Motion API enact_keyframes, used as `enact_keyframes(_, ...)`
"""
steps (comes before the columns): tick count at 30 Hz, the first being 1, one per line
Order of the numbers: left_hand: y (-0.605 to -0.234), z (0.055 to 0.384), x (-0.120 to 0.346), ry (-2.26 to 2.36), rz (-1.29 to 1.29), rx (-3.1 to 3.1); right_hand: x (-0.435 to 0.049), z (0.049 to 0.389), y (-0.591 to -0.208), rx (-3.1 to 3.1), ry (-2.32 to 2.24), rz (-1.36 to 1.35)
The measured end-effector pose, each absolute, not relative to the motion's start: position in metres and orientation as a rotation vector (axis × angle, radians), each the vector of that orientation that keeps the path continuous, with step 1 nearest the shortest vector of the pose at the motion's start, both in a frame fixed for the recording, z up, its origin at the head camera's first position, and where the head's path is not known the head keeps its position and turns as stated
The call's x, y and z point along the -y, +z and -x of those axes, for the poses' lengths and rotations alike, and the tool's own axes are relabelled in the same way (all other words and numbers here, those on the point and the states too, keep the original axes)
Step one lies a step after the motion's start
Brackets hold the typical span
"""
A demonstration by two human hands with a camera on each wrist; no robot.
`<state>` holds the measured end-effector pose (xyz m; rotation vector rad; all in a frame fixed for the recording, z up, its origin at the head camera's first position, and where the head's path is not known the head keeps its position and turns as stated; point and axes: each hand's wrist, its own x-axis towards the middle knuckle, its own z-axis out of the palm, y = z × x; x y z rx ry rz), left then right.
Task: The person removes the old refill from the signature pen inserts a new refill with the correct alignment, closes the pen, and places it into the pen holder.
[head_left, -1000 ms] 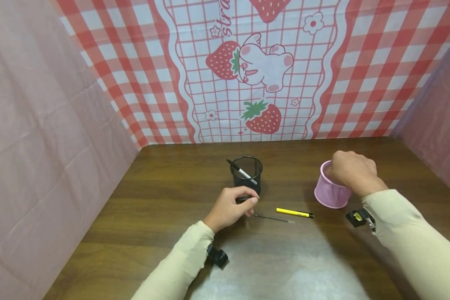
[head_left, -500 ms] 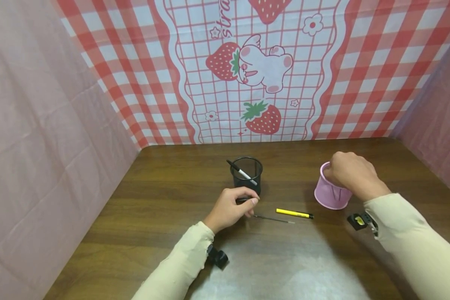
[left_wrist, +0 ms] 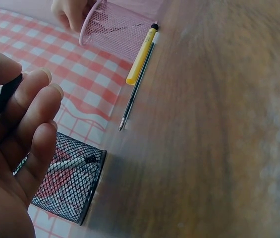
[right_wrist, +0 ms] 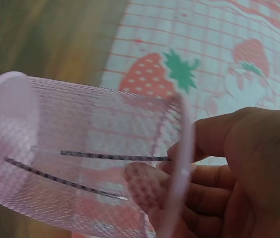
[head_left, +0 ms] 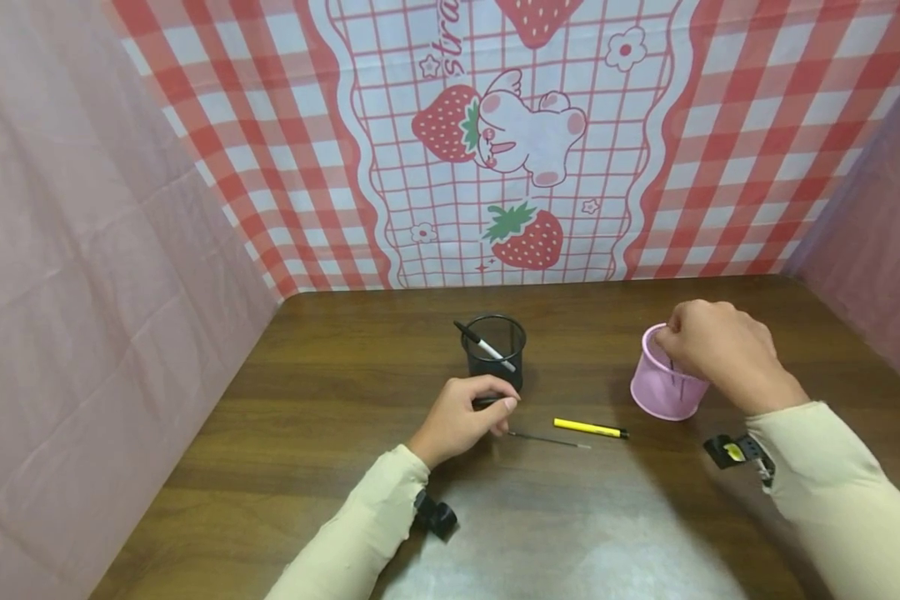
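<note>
Black pen part (left_wrist: 5, 98) sits pinched in the left hand (head_left: 461, 419), other fingers loosely curled; the right hand (head_left: 727, 350) seemingly pinches one refill (right_wrist: 112, 156) inside the pink mesh cup (head_left: 654, 390), beside a second refill (right_wrist: 65, 181). Work looks partway: a white pen (head_left: 493, 352) is in the black cup (left_wrist: 68, 193), a third refill (head_left: 547, 439) and yellow pen (head_left: 589, 428) loose on the table (head_left: 330, 392).

Cloth-walled tabletop booth; whether home, office or lab, can't tell. Strawberry-print cloth (head_left: 536, 237) hangs behind the far edge of the wood-grain table (head_left: 307, 392), plain pink cloth (head_left: 105, 292) along its left edge, darker pink cloth (head_left: 873, 250) from its far right corner.
</note>
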<state>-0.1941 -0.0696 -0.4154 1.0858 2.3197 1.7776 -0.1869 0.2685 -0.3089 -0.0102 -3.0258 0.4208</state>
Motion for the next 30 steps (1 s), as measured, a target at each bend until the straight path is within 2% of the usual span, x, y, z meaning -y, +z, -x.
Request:
enact_keyframes(21,-0.414,0.194,0.069,1.773,-1.040,-2.336,-0.268,0.179,-0.306,2.884,0.479,0.063)
enact_keyframes(30,-0.387,0.175,0.070,1.785,-1.029,-2.329,-0.264,0.177,-0.311,2.791,0.511,0.060)
